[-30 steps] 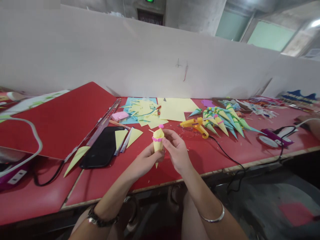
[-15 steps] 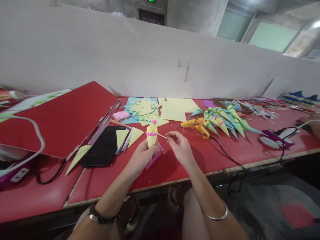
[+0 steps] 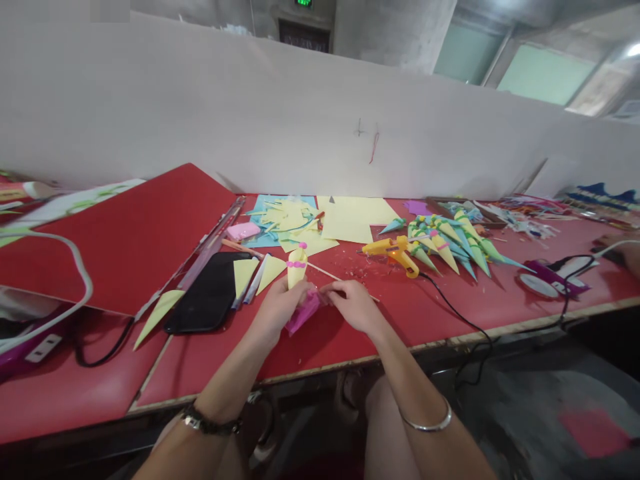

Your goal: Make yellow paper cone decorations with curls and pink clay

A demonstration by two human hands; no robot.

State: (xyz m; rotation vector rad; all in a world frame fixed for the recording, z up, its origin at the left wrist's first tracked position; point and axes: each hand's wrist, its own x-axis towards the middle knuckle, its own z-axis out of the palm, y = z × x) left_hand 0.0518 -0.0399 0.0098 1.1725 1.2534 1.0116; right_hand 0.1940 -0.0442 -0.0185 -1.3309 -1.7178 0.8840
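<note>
Upright in my left hand is a small yellow paper cone, with a pink band and a pink ball on top. Its fingers are closed round the lower part. A bright pink packet in clear wrapping lies just below the cone. My right hand has its fingertips pinched at the packet's right edge. A thin pale stick runs behind the right hand, and its far end shows beyond the knuckles; whether that hand also holds it is hidden.
A yellow glue gun with a lit orange spot and black cord lies right, beside several finished paper cones. A black phone and yellow paper pieces lie left. Yellow sheets lie behind. Another person's hand is far right.
My right hand has moved down and slightly left, from pinching the stick beside the cone to the pink packet. The cone in my left hand has shifted slightly left and down.
</note>
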